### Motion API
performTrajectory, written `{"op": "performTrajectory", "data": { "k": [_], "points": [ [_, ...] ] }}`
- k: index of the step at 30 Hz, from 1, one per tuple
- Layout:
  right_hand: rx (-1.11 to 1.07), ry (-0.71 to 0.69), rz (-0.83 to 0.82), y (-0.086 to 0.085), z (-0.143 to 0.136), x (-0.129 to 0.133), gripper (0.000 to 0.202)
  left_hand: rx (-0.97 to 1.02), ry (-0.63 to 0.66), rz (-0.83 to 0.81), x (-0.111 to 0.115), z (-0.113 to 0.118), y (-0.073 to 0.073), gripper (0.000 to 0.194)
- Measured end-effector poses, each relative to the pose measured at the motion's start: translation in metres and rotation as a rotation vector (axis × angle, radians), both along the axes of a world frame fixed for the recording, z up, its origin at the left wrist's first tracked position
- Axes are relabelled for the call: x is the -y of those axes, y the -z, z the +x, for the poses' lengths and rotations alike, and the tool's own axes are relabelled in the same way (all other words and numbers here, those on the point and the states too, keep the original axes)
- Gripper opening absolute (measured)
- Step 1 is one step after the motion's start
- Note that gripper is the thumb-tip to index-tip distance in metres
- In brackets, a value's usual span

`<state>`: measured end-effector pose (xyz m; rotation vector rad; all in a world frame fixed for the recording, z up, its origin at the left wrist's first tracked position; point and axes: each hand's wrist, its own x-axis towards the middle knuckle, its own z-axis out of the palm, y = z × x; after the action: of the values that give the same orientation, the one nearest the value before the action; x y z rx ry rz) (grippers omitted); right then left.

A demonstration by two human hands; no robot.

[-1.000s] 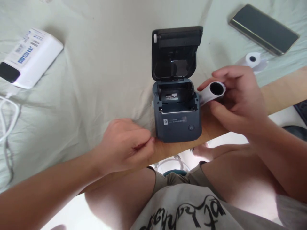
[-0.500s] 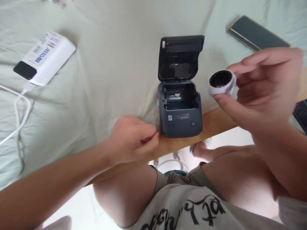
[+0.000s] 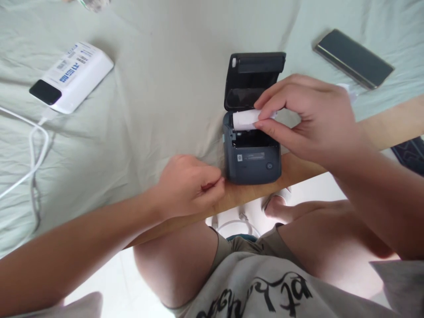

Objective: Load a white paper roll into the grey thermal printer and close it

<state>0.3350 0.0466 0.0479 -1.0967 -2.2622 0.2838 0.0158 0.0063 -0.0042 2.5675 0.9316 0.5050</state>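
Note:
A small dark blue-grey label printer stands upright near the table edge, its black lid raised. Pinched between the thumb and fingers of my right hand is a white paper roll. The roll lies sideways at the printer's open compartment, its left end inside near the left wall; my fingers hide its right end. My left hand is curled into a fist on the table edge, fingertips close beside the printer's lower left corner. Nothing shows inside that fist.
At left lies a white device with a black panel, a white cable plugged into it. A dark phone rests at the upper right. Pale green cloth covers the table up to its wooden edge.
My right hand has moved left, bringing the roll from beside the printer to its compartment and turning it sideways. My left hand stays curled by the printer.

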Motion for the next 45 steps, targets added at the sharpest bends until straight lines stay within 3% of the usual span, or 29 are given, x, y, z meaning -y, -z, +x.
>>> {"op": "performTrajectory", "data": {
  "k": [5,9,12,14,15,17,21,26,31,36,41,45],
  "points": [
    [-0.078,0.001,-0.075,0.015,0.003,-0.003,0.014,0.017,0.005,-0.002,0.000,0.001,0.000,0.048],
    [-0.065,0.067,-0.024,0.022,0.004,0.003,0.017,0.020,0.004,0.006,0.001,0.000,-0.001,0.048],
    [-0.174,0.026,0.087,0.020,0.001,0.016,0.012,0.096,-0.048,0.001,0.002,-0.001,-0.003,0.033],
    [-0.203,-0.060,0.122,0.017,0.000,0.023,0.007,0.213,-0.076,0.007,0.003,0.000,-0.003,0.011],
    [-0.181,-0.095,0.131,0.016,0.001,0.025,0.007,0.267,-0.079,0.015,0.003,0.000,-0.003,0.012],
    [-0.107,-0.098,0.140,0.013,0.004,0.025,0.011,0.310,-0.072,0.024,0.003,0.000,-0.001,0.039],
    [-0.050,0.055,0.105,0.006,0.009,0.012,0.005,0.292,-0.050,-0.001,0.001,-0.003,0.003,0.057],
    [0.043,-0.001,-0.158,-0.006,0.005,-0.006,0.009,0.284,-0.015,0.016,-0.001,-0.004,0.001,0.057],
    [0.135,0.000,-0.299,-0.005,0.006,-0.022,0.026,0.247,-0.033,-0.013,0.000,-0.004,-0.001,0.055],
    [0.181,0.041,-0.254,0.000,0.012,-0.021,0.021,0.212,-0.054,-0.026,0.002,-0.005,-0.001,0.055],
    [0.226,0.040,-0.280,0.005,0.019,-0.022,0.036,0.184,-0.060,-0.018,0.001,-0.006,-0.001,0.057],
    [0.248,0.033,-0.205,0.002,0.018,-0.021,0.019,0.171,-0.074,-0.018,0.002,-0.006,-0.002,0.053]
  ]
}}
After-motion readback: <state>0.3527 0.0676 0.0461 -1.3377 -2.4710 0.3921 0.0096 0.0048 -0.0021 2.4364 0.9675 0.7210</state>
